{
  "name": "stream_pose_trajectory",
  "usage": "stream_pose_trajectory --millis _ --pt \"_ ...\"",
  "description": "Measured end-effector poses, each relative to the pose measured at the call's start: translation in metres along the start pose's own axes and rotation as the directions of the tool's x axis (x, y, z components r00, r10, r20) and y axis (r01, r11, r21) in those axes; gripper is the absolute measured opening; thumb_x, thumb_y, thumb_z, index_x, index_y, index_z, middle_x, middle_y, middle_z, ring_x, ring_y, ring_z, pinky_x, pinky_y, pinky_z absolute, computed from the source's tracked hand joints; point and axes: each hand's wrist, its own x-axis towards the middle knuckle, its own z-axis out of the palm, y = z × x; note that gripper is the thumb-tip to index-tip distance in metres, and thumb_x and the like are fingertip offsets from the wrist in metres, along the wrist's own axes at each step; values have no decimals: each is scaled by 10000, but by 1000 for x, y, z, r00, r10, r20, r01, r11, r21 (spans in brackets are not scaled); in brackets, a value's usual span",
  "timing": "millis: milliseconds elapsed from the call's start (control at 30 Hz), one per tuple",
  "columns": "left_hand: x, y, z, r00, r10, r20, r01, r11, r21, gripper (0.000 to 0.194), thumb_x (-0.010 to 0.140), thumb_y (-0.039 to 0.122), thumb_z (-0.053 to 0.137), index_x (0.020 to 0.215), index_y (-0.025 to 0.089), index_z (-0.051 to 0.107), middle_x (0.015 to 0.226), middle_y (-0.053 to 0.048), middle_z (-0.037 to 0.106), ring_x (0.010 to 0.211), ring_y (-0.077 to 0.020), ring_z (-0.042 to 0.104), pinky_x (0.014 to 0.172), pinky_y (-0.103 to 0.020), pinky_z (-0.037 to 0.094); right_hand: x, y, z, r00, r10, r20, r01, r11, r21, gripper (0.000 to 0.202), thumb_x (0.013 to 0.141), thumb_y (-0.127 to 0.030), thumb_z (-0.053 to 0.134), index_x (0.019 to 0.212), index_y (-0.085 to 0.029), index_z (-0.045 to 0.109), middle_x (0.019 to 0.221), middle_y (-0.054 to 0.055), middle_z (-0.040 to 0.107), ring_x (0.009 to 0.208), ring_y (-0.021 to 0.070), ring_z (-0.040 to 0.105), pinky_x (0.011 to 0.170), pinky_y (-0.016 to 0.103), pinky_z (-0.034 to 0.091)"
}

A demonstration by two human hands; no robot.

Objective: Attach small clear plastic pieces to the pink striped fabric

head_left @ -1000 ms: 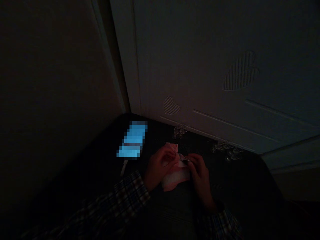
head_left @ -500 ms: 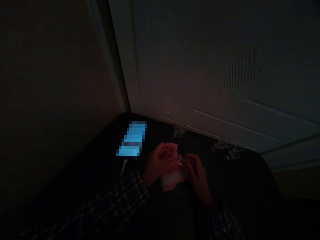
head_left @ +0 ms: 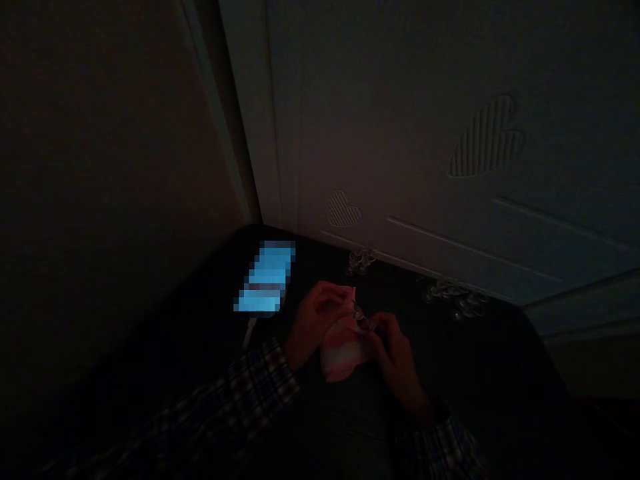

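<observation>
In dim light, a pink-and-white striped piece of cloth [head_left: 345, 353] lies between my two hands on a dark surface. My left hand [head_left: 317, 320] pinches the cloth near its upper edge. Small shiny metal-looking rings or a clip [head_left: 361, 318] sit against the cloth's upper right side, too dark to name exactly. The fingertips of my right hand [head_left: 395, 350] are closed on the near end of this shiny piece, beside the cloth. Whether the piece is fastened to the cloth I cannot tell.
A lit phone [head_left: 265, 277] with a white cable [head_left: 249, 332] lies to the left. Small shiny ring-like pieces [head_left: 360, 260] rest by the pale panel [head_left: 400, 167] with raised hearts. A larger heap of such pieces [head_left: 457, 297] lies farther right.
My right hand has shifted very slightly, and the shiny piece between the hands sits at a different angle. My left hand keeps its pinch on the cloth.
</observation>
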Motion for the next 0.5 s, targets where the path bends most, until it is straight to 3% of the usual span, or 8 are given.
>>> stream_pose_trajectory --millis 167,300,500 --pt "-1 -1 3 994 67 88 -63 997 -42 340 683 217 687 983 178 532 1036 -64 626 891 -156 613 844 -332 476 3 0 -1 996 57 -70 -63 993 -98 218 924 -303 340 949 -201 531 865 21 616 780 146 581 669 230 414" --pt "-2 -4 2 991 83 101 -83 997 -5 314 706 222 666 987 179 534 1029 -58 625 887 -149 612 847 -335 475 5 -1 -1 994 51 -93 -63 990 -130 272 926 -310 331 866 -195 570 774 15 611 725 146 576 646 232 406" --pt "3 -6 -2 998 35 42 -36 999 13 325 679 192 679 965 182 525 832 -3 619 782 -136 609 748 -290 487 5 -2 0 997 43 -62 -47 997 -61 247 907 -300 385 1072 -213 547 973 36 631 880 163 586 740 249 434"
